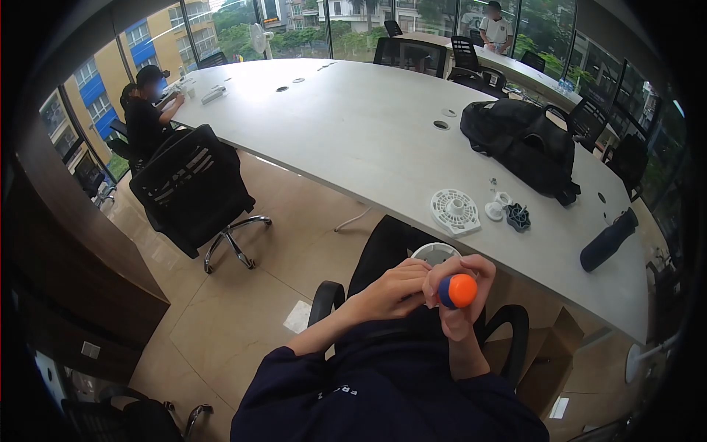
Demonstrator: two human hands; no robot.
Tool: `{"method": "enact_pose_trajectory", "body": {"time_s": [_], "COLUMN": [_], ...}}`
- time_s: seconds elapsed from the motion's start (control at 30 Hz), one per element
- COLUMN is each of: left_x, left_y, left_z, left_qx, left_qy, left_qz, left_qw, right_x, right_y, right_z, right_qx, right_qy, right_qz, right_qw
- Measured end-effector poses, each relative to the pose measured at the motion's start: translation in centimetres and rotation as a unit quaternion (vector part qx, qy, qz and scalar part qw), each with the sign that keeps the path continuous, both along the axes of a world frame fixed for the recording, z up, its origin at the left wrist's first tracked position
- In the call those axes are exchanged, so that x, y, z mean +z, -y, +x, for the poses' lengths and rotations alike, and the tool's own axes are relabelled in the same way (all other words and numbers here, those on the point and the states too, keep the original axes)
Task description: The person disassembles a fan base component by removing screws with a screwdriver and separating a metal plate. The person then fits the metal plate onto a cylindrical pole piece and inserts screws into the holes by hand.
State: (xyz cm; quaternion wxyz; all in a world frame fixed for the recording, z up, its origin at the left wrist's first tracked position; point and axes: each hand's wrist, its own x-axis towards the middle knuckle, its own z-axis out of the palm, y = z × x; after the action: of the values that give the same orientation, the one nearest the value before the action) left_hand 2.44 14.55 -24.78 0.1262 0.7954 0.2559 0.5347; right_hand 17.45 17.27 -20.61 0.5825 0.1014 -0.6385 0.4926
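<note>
Through my faraway camera I see what looks like an office. There is a long white bench [331,125] with black rolling chairs [177,214] around it, and big windows [427,40] show trees [353,43] and buildings [114,68].

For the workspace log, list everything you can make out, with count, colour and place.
table: one, white, centre
orange-ended handle: one, orange and dark blue, lower centre
round part: one, white, beyond the handle, partly hidden
grille: one, white, table's near edge
small parts: about two, white, right of grille
knob-like piece: one, dark grey, beside small parts
bag: one, black, on table
bottle: one, dark blue, table's right end
chairs: several, black, around table
windows: several, clear, background
fan: one, white, by windows
box: one, brown, lower right
people: at least two, dark and white tops, background
shirt: one, navy, bottom
left hand: one, bare, beside right hand
right hand: one, bare, around handle
</note>
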Motion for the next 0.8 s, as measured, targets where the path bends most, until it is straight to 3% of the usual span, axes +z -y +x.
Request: {"method": "enact_pose_trajectory", "body": {"time_s": [0.13,0.2,0.43,0.7,0.8], "left_x": [-0.5,-0.6,1.4,-0.5,-0.7], "left_y": [0.0,0.1,0.6,0.0,0.0], "left_z": [-0.1,-0.2,0.0,-0.2,-0.3], "left_qx": [0.022,0.035,0.007,0.022,0.033], "left_qy": [0.018,0.014,-0.008,0.009,0.027], "left_qz": [-0.02,-0.038,-0.027,-0.017,-0.041], "left_qw": [0.999,0.999,1.0,1.0,0.998], "right_x": [0.0,-0.5,-0.6,-0.4,-0.7], "right_y": [0.0,-0.3,-0.2,0.2,0.0], "right_z": [-0.4,0.0,0.2,0.2,0.3], "right_qx": [-0.018,-0.072,-0.048,-0.016,-0.043], "right_qy": [-0.015,0.048,0.044,0.029,0.042], "right_qz": [0.005,0.015,-0.002,-0.056,-0.027], "right_qw": [1.0,0.996,0.998,0.998,0.998]}}
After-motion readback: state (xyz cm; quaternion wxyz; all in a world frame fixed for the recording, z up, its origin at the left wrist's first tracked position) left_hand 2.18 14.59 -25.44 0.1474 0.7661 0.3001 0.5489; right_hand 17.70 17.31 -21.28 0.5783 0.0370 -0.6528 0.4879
